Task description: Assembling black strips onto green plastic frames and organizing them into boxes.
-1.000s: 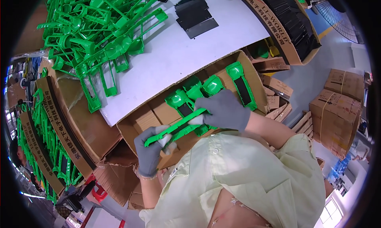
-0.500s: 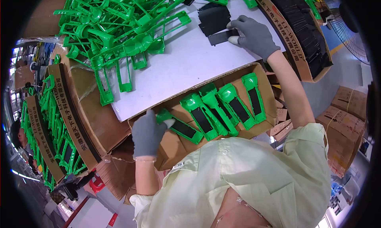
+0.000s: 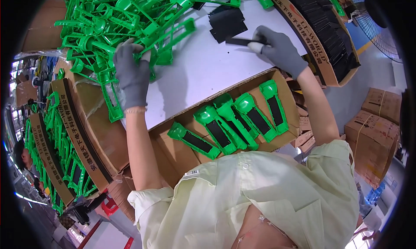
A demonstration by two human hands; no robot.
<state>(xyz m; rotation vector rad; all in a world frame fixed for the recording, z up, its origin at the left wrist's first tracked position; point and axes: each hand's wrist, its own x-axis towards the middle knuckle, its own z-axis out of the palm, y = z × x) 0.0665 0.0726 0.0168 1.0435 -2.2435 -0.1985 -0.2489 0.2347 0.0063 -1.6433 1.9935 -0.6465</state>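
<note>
Now I see my left hand (image 3: 132, 75), gloved, arm stretched to eleven o'clock, fingers closed on a green plastic frame (image 3: 171, 43) in the pile (image 3: 108, 23). My right hand (image 3: 279, 51) at one o'clock pinches a black strip (image 3: 240, 41), long axis nine-to-three, on the white table (image 3: 203, 71).

Open lane: I see bare white tabletop (image 3: 203, 71) between my left hand (image 3: 132, 75) and right hand (image 3: 279, 49).
Left barrier: tangled green plastic frames (image 3: 112, 19) crowd the left hand.
Far edge: black panels (image 3: 227, 22) just beside the right hand.
Near edge: cardboard box (image 3: 284, 86) of green housings (image 3: 229, 119).
</note>
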